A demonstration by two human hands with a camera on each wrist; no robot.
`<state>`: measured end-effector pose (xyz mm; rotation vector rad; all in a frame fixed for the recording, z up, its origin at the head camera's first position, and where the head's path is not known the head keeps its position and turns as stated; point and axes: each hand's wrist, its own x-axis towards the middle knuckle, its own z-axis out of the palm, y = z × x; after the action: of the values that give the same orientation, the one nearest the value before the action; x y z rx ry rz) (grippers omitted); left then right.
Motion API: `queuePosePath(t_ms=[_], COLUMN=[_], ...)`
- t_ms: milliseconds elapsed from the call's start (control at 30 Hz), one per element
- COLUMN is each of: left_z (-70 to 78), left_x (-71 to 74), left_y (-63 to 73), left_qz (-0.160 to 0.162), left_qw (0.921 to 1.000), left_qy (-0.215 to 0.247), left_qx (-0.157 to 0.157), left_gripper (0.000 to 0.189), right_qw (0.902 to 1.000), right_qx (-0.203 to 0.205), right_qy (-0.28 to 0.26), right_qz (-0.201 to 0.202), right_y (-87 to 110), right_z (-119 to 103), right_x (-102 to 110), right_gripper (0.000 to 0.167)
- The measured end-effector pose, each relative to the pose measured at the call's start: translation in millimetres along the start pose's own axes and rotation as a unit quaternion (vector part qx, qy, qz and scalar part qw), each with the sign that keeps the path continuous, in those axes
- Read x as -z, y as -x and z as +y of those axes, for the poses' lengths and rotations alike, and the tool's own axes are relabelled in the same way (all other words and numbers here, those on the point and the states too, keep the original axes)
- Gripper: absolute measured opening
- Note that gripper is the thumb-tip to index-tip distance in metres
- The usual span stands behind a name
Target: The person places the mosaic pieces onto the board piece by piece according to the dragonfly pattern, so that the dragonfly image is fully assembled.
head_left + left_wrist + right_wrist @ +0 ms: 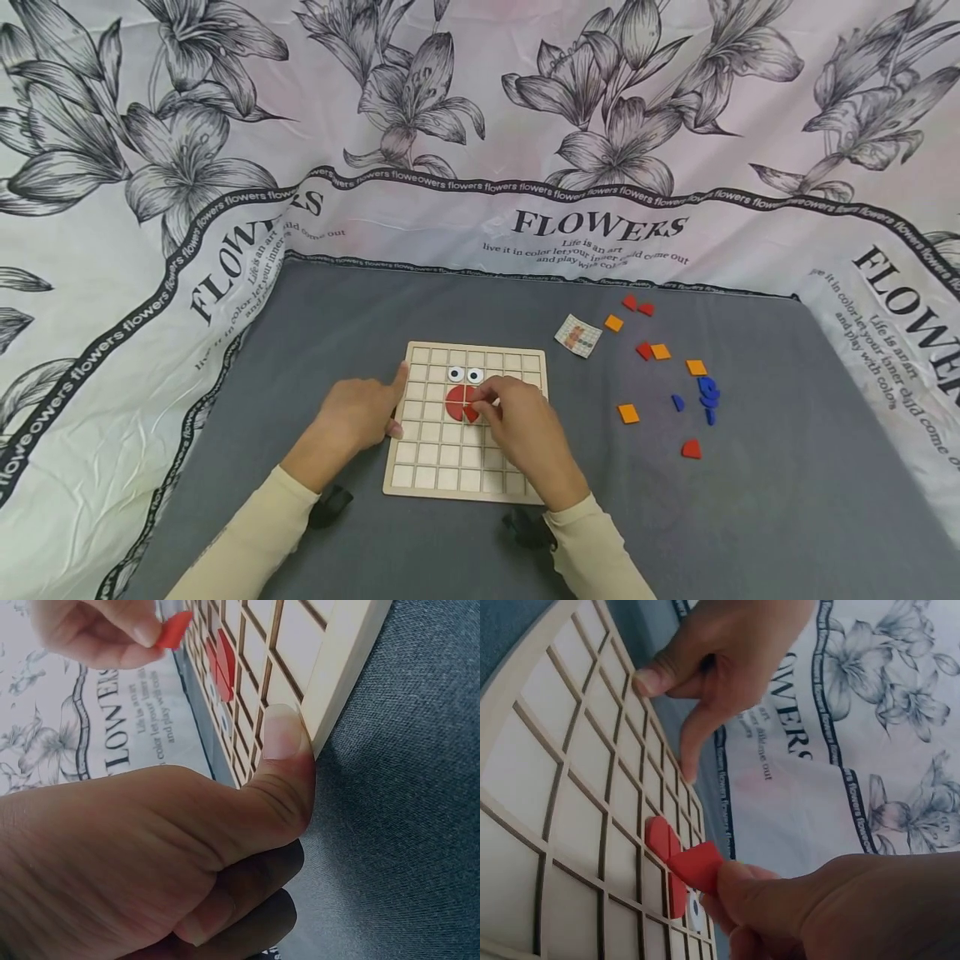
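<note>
A red piece [697, 864] is held by the right hand [525, 421], the grip being closed to a pinch of thumb and fingers at one side of the piece. The piece is tilted above the middle of the board [448, 477], right beside the red quarters [454, 393] that are laid in neighbouring squares; whether they are touched by it cannot be told. Two eyes [455, 374] are set side by side in the squares just beyond the quarters.

The board is touched at its left edge by the left hand [360, 412]. The thumb is pressed on the rim, the index finger is stretched along the edge, well spread from the thumb, and the other fingers are folded in; this grip is wide rather than pinched.

To the right of the board, a small patterned card [577, 336] is laid on the grey desk [787, 508]. Orange tiles [628, 413], loose red tiles [692, 450] and blue shapes [707, 388] are scattered farther right, most of the blue ones being bunched together. The desk is bordered by a floral cloth [600, 158], on which "FLOWERS" is printed. Cream sleeves [251, 533] are worn on both arms.
</note>
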<state>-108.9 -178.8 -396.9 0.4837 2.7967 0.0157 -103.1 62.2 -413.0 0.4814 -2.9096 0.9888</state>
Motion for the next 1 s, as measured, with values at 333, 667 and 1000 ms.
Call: queuePosePath(t_ms=[333,667,1000], left_z=[0.4,-1.2,-1.7], left_x=[-0.9,-2.1,-2.1], left_y=[0.2,-1.4,-0.8], left_qz=[-0.008,-0.01,-0.007], left_qw=[0.9999,0.9998,0.9999], left_qy=[0.014,0.015,0.014], left_qx=[0.003,0.004,0.004], left_gripper=[0.092,0.092,0.092], right_qw=[0.9996,0.9995,0.9978], right_qx=[-0.015,-0.031,-0.061], right_qy=[0.023,-0.005,-0.018], right_qz=[0.006,0.0,-0.021], right_y=[-1.8,-6.2,-6.4], right_z=[0.2,3.0,2.1], right_x=[-10.9,-9.7,-10.1], right_gripper=[0.006,0.004,0.006])
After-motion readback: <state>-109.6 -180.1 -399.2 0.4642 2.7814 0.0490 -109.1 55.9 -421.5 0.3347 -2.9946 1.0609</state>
